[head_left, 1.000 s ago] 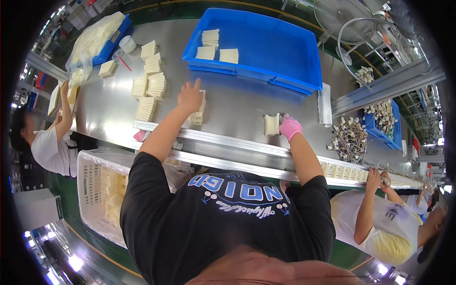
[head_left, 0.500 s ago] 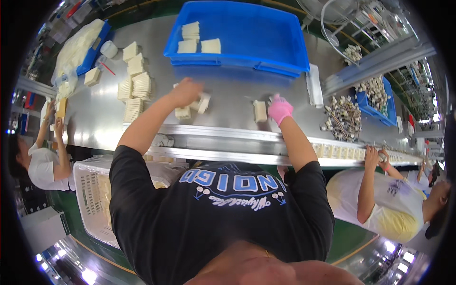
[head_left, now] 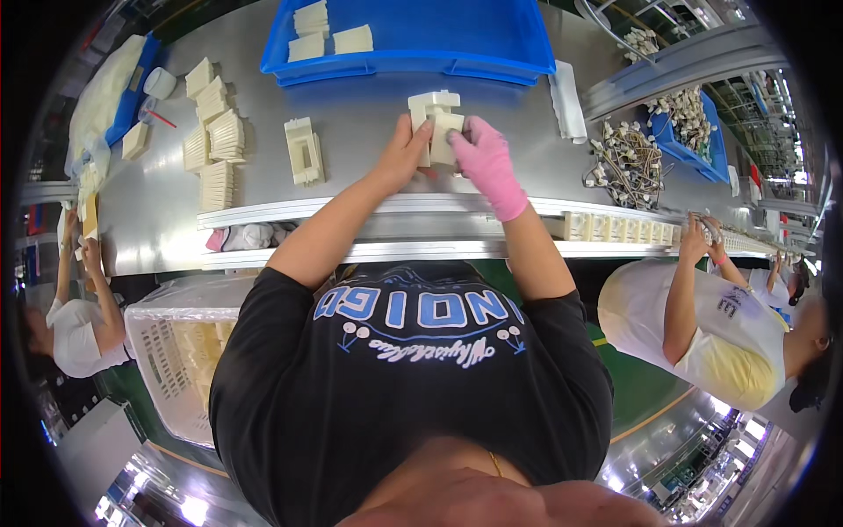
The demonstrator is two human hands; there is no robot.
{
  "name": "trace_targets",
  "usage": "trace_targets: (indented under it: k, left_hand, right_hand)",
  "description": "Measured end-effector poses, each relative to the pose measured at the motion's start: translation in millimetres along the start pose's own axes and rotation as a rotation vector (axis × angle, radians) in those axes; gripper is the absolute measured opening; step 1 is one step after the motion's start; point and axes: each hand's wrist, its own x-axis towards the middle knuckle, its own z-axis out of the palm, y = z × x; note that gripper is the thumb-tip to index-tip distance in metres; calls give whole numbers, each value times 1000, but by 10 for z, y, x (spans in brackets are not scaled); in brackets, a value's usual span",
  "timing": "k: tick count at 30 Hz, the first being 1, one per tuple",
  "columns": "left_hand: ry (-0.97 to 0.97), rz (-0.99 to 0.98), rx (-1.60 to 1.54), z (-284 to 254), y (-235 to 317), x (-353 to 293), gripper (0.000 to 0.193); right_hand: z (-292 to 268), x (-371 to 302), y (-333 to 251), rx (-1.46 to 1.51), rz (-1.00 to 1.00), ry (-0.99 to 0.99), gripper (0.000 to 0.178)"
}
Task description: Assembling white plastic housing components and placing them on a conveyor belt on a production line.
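Note:
In front of the blue bin, my two hands meet over the steel table. My bare left hand (head_left: 402, 156) is closed on a cream plastic housing (head_left: 423, 105), thumb along its side. My right hand (head_left: 488, 165), in a pink glove, pinches a smaller cream block (head_left: 448, 139) against the housing's near side. How far the two parts fit together is hidden by my fingers. Left of my hands, a cream rectangular frame (head_left: 293, 147) with an open middle lies on the table.
A blue bin (head_left: 413, 63) holds a few stacks of cream pieces. More stacks (head_left: 226, 138) lie at left. Bundled cables (head_left: 623, 167) lie at right beside a blue cable tray (head_left: 713, 158). A metal rail (head_left: 369, 253) runs along the near edge. Co-workers sit on both sides.
My hands were apart and have come together in the middle. The block beside my right hand is off the table. At left, a single frame now lies where my left hand worked.

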Motion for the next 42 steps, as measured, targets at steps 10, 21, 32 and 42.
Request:
trace_targets:
  k: [10, 21, 32, 42]
  left_hand:
    - [-38, 195, -70, -39, -58, -50, 32]
    - [-163, -60, -199, -114, -108, -33, 38]
    - [-952, -340, -134, -254, 311, -162, 33]
    - [279, -29, 1686, -1801, 342, 47, 46]
  right_hand:
    - [214, -106, 75, -172, -451, 131, 40]
    - [-4, -205, -155, 202, -245, -216, 35]
    - [-399, -332, -397, 132, -475, -608, 27]
    - [-972, -654, 450, -1107, -200, 125, 23]
